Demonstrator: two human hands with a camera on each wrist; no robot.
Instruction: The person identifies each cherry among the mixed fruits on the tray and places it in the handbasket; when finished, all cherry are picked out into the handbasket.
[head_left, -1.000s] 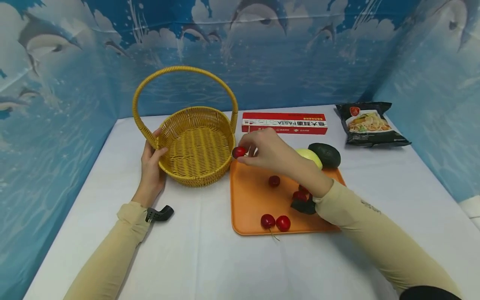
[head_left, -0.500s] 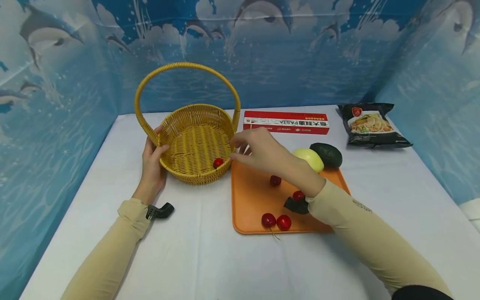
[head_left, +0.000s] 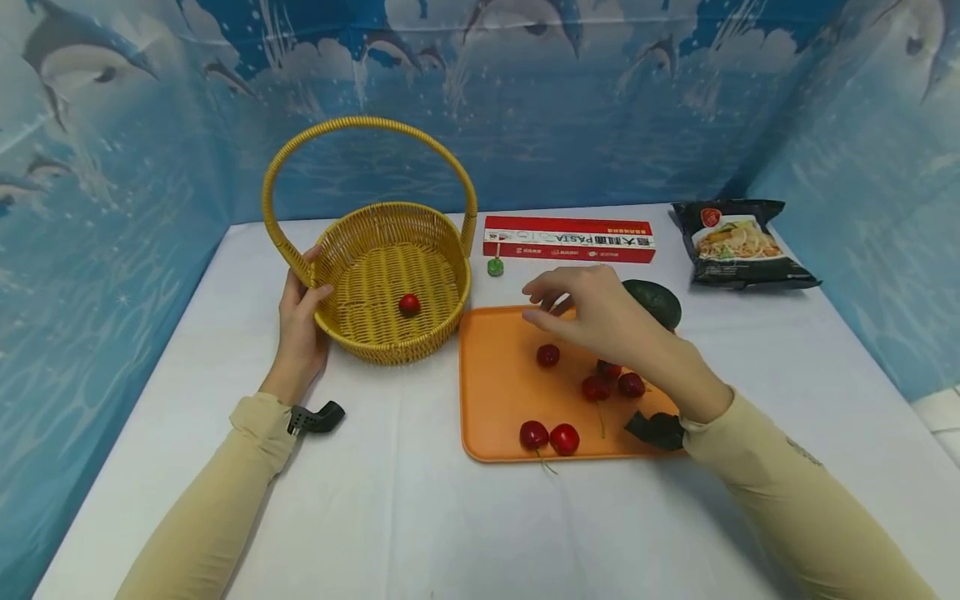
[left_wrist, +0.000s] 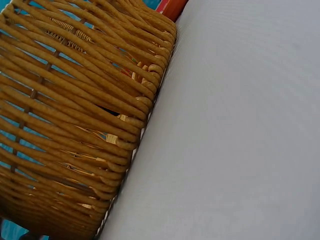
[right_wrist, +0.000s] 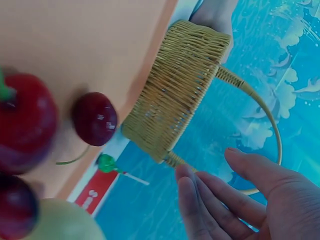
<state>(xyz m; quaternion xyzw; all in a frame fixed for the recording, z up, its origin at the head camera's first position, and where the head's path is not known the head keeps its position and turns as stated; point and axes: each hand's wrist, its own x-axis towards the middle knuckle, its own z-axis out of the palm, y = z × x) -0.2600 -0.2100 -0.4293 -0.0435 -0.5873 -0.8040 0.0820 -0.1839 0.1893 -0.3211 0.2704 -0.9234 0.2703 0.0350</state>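
Note:
My left hand point(head_left: 297, 333) grips the left side of a yellow wicker basket point(head_left: 330, 329), near the foot of its tall handle. Inside the basket lies one red cherry point(head_left: 409, 305). My right hand point(head_left: 600, 312) hovers above the orange tray point(head_left: 483, 400), fingers loosely bent and thumb apart, with nothing between them. Under and beside it, several dark red cherries point(head_left: 548, 356) lie on the tray, some with stems. An avocado point(head_left: 654, 303) is partly covered by the right hand. In the right wrist view, a pale green round fruit point(right_wrist: 70, 220) shows at the bottom edge.
Behind the tray lies a red pasta box point(head_left: 570, 239), with a green lollipop point(head_left: 495, 267) in front of it. A black noodle packet point(head_left: 742, 246) sits at the back right. Blue dolphin-print cloth point(head_left: 360, 167) walls the white table on the back and sides.
My right hand has let go of a cherry over the basket's right rim and moved right, above the tray. The cherry has rolled towards the basket's middle. My left hand stays on the basket.

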